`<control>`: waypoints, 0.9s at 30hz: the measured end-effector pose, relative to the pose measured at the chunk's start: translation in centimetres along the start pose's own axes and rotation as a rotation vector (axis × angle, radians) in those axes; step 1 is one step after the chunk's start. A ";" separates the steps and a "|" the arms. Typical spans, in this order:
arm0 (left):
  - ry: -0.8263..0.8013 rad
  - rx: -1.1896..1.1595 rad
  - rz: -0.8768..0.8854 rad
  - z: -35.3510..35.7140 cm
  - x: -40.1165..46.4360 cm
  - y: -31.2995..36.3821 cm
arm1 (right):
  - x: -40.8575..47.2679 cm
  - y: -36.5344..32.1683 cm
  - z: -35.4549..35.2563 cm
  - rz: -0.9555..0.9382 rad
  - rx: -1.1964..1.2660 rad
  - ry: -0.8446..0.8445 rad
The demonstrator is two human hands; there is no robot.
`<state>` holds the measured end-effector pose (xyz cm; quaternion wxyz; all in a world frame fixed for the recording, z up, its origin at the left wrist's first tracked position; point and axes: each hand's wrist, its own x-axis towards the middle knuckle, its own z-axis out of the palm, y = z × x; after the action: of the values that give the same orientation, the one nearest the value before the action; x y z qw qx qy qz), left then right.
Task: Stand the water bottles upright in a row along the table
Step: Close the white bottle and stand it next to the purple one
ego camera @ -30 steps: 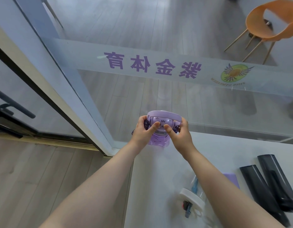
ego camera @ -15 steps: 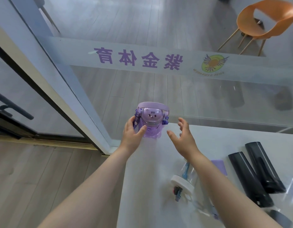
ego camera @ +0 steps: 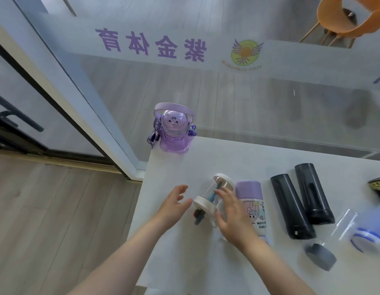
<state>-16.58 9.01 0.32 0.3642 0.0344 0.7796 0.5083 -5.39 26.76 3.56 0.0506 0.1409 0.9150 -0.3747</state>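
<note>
A purple astronaut-shaped bottle (ego camera: 174,133) with a loop handle stands upright on the far left corner of the white table (ego camera: 184,262). A clear bottle (ego camera: 222,183) with a white lid lies on its side nearer to me. My right hand (ego camera: 233,218) curves over its body with fingers and thumb spread on either side. My left hand (ego camera: 174,207) hovers open just left of the lid, holding nothing. Lying to the right are a purple-capped cartoon bottle (ego camera: 252,201) and two dark bottles (ego camera: 289,207) (ego camera: 312,192).
A clear bottle with a grey lid (ego camera: 334,237) and a blue-and-white bottle (ego camera: 374,228) lie at the right edge. A glass wall (ego camera: 227,92) runs along the table's far edge. The table's left edge drops to wooden floor. An orange chair (ego camera: 344,20) stands beyond the glass.
Both hands let go of the purple astronaut bottle, which stays upright at the corner. They drew back toward me and now frame the lying clear bottle.
</note>
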 end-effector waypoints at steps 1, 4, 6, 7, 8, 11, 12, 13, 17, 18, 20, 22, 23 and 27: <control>-0.029 -0.035 -0.022 0.9 -0.5 -0.2 | -0.3 0.4 0.2 -0.031 -0.054 -0.028; -0.088 -0.183 -0.061 3.3 -1.7 -0.6 | -0.5 1.5 0.5 -0.100 -0.177 -0.107; -0.077 -0.223 -0.057 4.4 -2.1 -0.6 | -0.5 2.1 0.7 -0.116 -0.245 -0.141; -0.061 -0.233 -0.052 4.8 -2.2 -0.5 | -0.5 2.4 0.8 -0.121 -0.272 -0.155; -0.037 -0.235 -0.052 5.3 -2.3 -0.3 | -0.5 2.5 0.9 -0.130 -0.298 -0.163; 0.072 -0.199 -0.085 6.3 -2.5 0.3 | -0.2 2.8 0.9 -0.180 -0.359 -0.173; 0.094 -0.193 -0.100 6.5 -2.6 0.4 | -0.1 2.9 0.9 -0.199 -0.373 -0.183; 0.106 -0.198 -0.111 6.6 -2.7 0.5 | 0.0 3.0 0.8 -0.216 -0.386 -0.196; 0.128 -0.264 -0.153 6.1 -3.4 0.3 | 0.7 3.0 -0.1 -0.310 -0.385 -0.217; 0.129 -0.275 -0.170 5.8 -3.7 0.4 | 0.9 3.0 -0.5 -0.357 -0.391 -0.203; 0.100 -0.307 -0.210 5.2 -4.1 0.5 | 1.1 2.8 -1.2 -0.447 -0.408 -0.171; 0.043 -0.338 -0.237 4.7 -4.6 0.9 | 1.3 2.4 -1.6 -0.506 -0.428 -0.154; 0.027 -0.340 -0.244 4.6 -4.8 1.1 | 1.4 2.2 -1.6 -0.520 -0.422 -0.145; 0.067 -0.366 -0.228 3.8 -4.8 1.6 | 1.8 2.2 -1.6 -0.470 -0.257 -0.087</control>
<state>-11.27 10.66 3.41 0.3934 -0.1376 0.6846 0.5980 -6.46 29.79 2.82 0.0192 -0.0994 0.9596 -0.2626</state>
